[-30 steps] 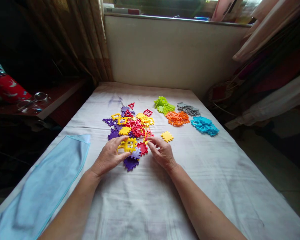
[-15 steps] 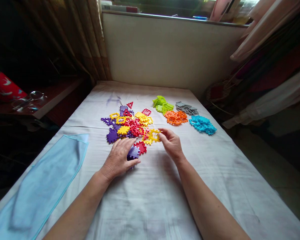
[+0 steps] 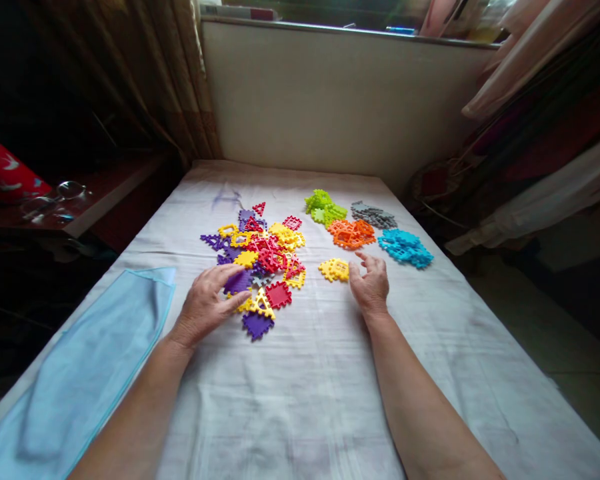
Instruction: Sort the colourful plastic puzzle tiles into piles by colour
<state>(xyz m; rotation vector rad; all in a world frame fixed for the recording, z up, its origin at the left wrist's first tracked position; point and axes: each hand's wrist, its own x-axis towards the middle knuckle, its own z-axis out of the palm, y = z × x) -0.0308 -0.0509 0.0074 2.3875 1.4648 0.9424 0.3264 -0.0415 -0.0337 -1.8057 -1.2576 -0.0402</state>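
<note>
Presently inside worktop [image 3: 300, 400] edges, with open room on near side.
With right grip [image 3: 371, 284] parted and empty, just beside yellow pieces [image 3: 334, 269]; with left grip [image 3: 205, 301] half-curled around purple piece [image 3: 237, 281], cannot tell if held.

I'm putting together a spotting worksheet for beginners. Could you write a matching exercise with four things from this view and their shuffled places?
1. Left hand
2. Right hand
3. Eyeglasses
4. Light-blue cloth

A. On the reddish-brown tabletop
B. Nearest the small yellow pile
C. On the white sheet's left side
D. Nearest the mixed red, yellow and purple pile

Pairs: 1-D; 2-B; 3-A; 4-C
</note>
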